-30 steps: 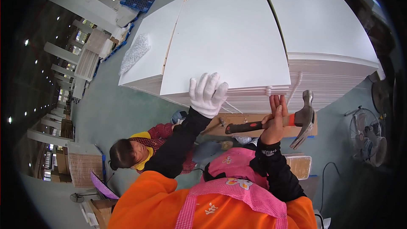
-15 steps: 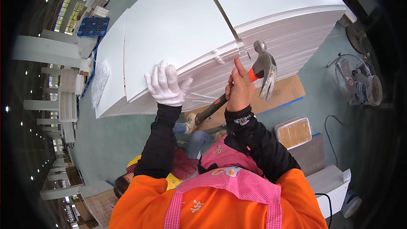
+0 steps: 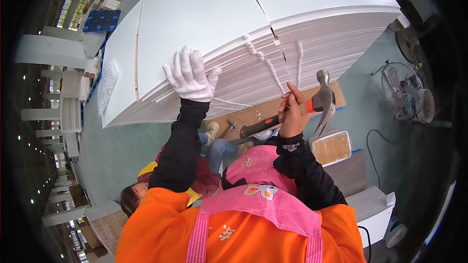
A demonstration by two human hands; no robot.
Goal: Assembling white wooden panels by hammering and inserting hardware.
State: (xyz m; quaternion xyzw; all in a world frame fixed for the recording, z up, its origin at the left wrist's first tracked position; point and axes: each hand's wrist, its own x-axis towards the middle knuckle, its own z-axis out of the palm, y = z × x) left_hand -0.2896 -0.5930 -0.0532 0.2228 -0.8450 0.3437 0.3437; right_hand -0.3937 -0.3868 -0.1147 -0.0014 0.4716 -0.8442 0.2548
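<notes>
My left hand, in a white knit glove, rests with fingers spread on the front edge of a tall stack of white panels. My right hand is bare and wraps round the handle of a claw hammer, with one finger stretched toward the stack. The dark handle with orange parts points left, and the worn metal head is on the right. Along the stack's layered side run a lumpy white strip and a second white strip. A narrow gap splits the top panels.
A co-worker crouches at my left below the stack. Flattened cardboard lies on the floor by the stack's foot. To the right are a wrapped tan block, a floor fan and a black cable. A bubble-wrap bundle sits far left.
My right hand has drawn the hammer down and to the right, away from the panels' top edge. More of the white strips now shows. My left hand stays on the panel edge.
</notes>
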